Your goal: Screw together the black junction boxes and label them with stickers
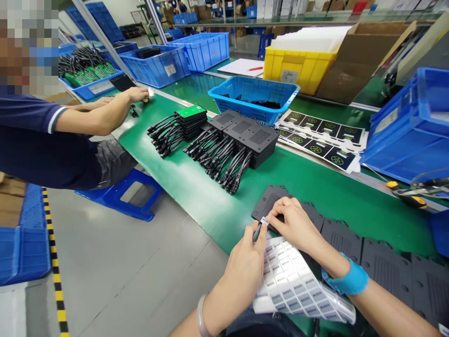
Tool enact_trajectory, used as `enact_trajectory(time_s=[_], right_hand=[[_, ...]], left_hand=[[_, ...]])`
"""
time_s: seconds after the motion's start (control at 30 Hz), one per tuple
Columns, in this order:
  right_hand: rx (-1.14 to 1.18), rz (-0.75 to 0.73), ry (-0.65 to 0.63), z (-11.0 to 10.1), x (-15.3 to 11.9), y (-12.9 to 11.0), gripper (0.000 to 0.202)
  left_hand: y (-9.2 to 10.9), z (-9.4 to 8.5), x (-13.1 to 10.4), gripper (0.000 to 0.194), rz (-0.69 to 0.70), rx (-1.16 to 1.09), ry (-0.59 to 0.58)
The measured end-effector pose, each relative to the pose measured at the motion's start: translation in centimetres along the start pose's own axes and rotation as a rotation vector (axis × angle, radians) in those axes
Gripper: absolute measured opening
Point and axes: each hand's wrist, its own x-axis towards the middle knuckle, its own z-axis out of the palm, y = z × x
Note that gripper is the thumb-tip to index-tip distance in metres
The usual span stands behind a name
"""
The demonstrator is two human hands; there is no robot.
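Hands at near tabletop point(196, 187) edge: left hand point(245, 262) pinched shut on tweezers point(257, 231) w/ small label point(264, 221) at tip; right hand point(294, 220) fingers curled, pressing black plastic cover point(268, 201), flat on green tabletop. Label sheet point(291, 281) lies under both wrists. Co-worker's arm point(101, 112) far left.

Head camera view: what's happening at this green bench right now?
The person's left hand pinches tweezers carrying a small white label to the edge of a black plastic cover, which the right hand steadies. A label sheet lies beneath the wrists, and a row of similar covers runs to the right. Farther along sit stacked black units with cables and a blue basket. A co-worker's hand reaches across the bench on the left.
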Motion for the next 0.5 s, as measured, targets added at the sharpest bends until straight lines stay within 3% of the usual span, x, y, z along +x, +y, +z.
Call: enact_trajectory(time_s=[0.27, 0.37, 0.5], right_hand=[[-0.031, -0.098, 0.059, -0.4, -0.5, 0.6, 0.022], [-0.125, -0.315, 0.115, -0.6, -1.4, 1.2, 0.032], [-0.432, -0.561, 0.035, -0.5, -2.4, 2.1, 0.062]], left_hand=[[1.2, -0.4, 0.5, 0.066, -0.072, 0.13, -0.11], [1.3, -0.6, 0.4, 0.063, -0.084, 0.072, -0.108], [1.1, -0.8, 0.2, 0.049, -0.091, -0.106, 0.003]])
